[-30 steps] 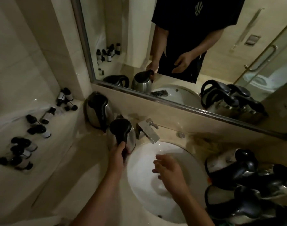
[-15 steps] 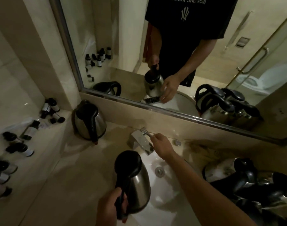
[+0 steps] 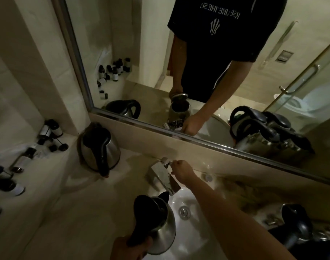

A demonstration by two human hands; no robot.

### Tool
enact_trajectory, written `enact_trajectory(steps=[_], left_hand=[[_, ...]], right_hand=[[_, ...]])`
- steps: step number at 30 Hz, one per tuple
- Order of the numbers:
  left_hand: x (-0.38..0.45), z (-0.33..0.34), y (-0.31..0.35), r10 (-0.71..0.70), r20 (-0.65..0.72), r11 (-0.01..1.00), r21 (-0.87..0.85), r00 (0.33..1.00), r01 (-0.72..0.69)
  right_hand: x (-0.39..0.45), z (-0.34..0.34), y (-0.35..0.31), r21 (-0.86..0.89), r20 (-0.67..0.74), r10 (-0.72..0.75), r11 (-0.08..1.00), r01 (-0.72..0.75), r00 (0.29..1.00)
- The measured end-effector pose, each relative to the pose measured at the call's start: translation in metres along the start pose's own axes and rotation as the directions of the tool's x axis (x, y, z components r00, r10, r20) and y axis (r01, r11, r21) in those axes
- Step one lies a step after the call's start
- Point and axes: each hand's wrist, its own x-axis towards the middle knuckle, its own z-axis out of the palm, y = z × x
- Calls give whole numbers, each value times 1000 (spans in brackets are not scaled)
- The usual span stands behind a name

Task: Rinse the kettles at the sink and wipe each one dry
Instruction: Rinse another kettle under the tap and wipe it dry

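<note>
A steel kettle (image 3: 163, 228) with a black handle and lid hangs over the left rim of the white sink (image 3: 196, 222), held by its handle in my left hand (image 3: 126, 248). Its lid stands open, as the mirror shows. The kettle's spout sits just under the chrome faucet (image 3: 160, 175). My right hand (image 3: 181, 170) is closed on the faucet's lever at the back. A second steel kettle (image 3: 99, 149) stands upright on the counter at the left near the mirror. More kettles (image 3: 295, 228) are piled at the sink's right.
A wide mirror (image 3: 198, 62) runs along the back wall and reflects me. Several small black-capped toiletry bottles (image 3: 50, 132) lie scattered on the counter's left side. The sink drain (image 3: 183, 211) is uncovered. A beige counter (image 3: 66, 212) surrounds the basin.
My left hand has brought the kettle from the counter over the sink and up under the faucet, and its lid has come open. My right hand has gone from above the basin to the faucet lever.
</note>
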Motion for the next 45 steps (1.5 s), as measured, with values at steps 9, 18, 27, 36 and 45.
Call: enact_trajectory(steps=[9,18,27,36,45], left_hand=[[1,7,9,59,36,996,68,998,-61],[17,42,23,60,67,998,12,996,-61],[81,45,27,129,170,980,127,977,-152],[94,30,-11,505,152,615,627,849,-478],[107,32,-26,765,213,312,703,607,-639]], right_hand=[[-135,60,81,493,22,151,858,-142,988],[-135,53,102,573,-13,2,820,6,1000],[-97,48,87,357,-17,-82,930,83,996],[-86,95,122,180,-85,-104,977,118,991],[-70,89,120,-14,-3,30,999,-30,1000]])
